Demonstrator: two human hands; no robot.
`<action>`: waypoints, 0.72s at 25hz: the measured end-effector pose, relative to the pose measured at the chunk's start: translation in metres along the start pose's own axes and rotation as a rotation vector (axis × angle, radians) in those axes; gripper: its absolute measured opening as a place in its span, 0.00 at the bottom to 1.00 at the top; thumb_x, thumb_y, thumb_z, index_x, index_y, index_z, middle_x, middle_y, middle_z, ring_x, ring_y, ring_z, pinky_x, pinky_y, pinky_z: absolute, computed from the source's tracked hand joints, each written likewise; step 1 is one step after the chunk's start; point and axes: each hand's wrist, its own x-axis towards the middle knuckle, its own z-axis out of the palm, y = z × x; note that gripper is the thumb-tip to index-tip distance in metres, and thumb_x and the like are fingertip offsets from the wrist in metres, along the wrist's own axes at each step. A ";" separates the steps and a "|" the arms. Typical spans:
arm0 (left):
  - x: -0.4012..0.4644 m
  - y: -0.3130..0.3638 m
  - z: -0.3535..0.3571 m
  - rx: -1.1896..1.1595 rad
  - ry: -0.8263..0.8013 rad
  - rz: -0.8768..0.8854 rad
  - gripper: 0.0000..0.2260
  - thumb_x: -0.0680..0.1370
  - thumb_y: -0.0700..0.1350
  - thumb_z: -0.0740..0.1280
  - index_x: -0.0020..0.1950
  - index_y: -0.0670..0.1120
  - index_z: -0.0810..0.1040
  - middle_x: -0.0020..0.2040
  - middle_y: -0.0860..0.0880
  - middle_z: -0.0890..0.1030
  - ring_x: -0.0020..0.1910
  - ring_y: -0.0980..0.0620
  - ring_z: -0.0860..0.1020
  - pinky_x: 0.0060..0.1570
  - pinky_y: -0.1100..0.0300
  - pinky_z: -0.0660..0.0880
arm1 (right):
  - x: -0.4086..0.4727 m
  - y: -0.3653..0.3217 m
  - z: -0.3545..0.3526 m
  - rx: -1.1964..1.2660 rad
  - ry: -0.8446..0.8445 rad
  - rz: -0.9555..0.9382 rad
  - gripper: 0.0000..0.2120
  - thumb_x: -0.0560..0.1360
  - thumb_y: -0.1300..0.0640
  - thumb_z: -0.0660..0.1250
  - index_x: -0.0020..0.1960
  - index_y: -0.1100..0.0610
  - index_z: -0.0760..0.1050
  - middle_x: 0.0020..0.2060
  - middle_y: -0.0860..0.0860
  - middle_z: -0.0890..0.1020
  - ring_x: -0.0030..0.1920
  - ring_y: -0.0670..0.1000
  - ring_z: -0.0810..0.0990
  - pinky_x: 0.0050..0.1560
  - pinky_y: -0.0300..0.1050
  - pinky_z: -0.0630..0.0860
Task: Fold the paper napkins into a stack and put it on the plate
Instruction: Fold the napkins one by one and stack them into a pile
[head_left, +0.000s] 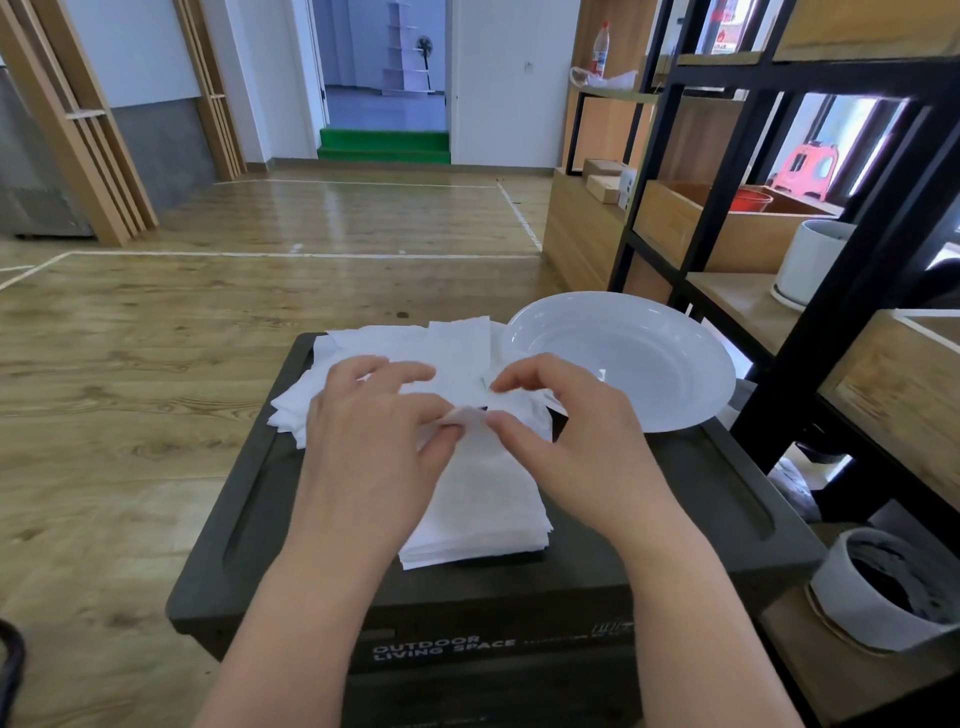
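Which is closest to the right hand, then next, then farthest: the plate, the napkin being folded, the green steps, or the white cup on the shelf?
From the right hand, in the head view:
1. Napkin: pinched in its fingers.
2. Plate: just right of it, on the black box.
3. White cup: on the shelf, farther right.
4. Green steps: far across the room, by the doorway.

My hands (467, 415) cover the middle of the napkins (478, 499), and the white pot (883, 592) runs past the right edge.

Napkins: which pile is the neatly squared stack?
The stack nearest the person, under both hands, edges aligned. The loose napkins farther back by the plate lie spread and overlapping.
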 end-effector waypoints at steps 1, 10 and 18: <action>0.000 -0.003 -0.002 -0.075 -0.026 -0.066 0.07 0.72 0.49 0.73 0.34 0.52 0.82 0.41 0.58 0.81 0.51 0.52 0.73 0.49 0.58 0.70 | 0.001 0.001 0.000 0.113 0.004 0.067 0.12 0.72 0.48 0.70 0.54 0.41 0.75 0.50 0.35 0.78 0.56 0.34 0.73 0.51 0.23 0.66; -0.003 -0.014 0.012 -0.784 -0.203 -0.650 0.15 0.78 0.47 0.66 0.43 0.34 0.79 0.37 0.48 0.76 0.36 0.54 0.72 0.40 0.62 0.65 | 0.010 0.021 0.014 0.621 0.023 0.709 0.06 0.75 0.54 0.68 0.52 0.52 0.78 0.50 0.51 0.83 0.52 0.55 0.80 0.54 0.51 0.79; -0.001 -0.017 0.011 -1.006 -0.277 -0.720 0.05 0.75 0.48 0.70 0.47 0.50 0.84 0.43 0.55 0.86 0.42 0.57 0.84 0.35 0.68 0.75 | 0.008 0.028 0.022 0.748 0.062 0.732 0.14 0.72 0.59 0.71 0.56 0.48 0.76 0.52 0.50 0.81 0.52 0.53 0.81 0.53 0.53 0.79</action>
